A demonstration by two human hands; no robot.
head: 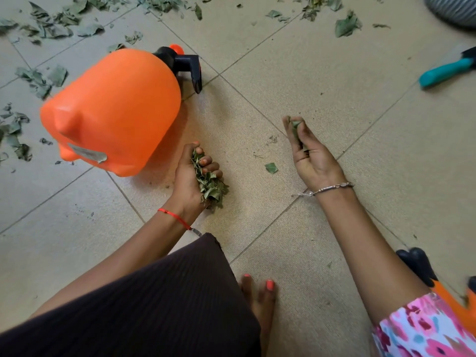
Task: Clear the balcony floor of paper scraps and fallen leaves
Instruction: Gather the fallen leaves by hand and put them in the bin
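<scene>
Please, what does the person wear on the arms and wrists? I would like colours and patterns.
The left wrist carries a thin red thread bracelet; that arm shows no sleeve. The right wrist carries a slim silver chain bracelet, and its upper arm has a floral sleeve in pink, white and blue.

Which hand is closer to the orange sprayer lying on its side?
Left. The left hand, gripping a bunch of leaves, is just right of the base of the orange sprayer. The right hand, holding a few leaves, is farther right, beyond a loose leaf.
</scene>
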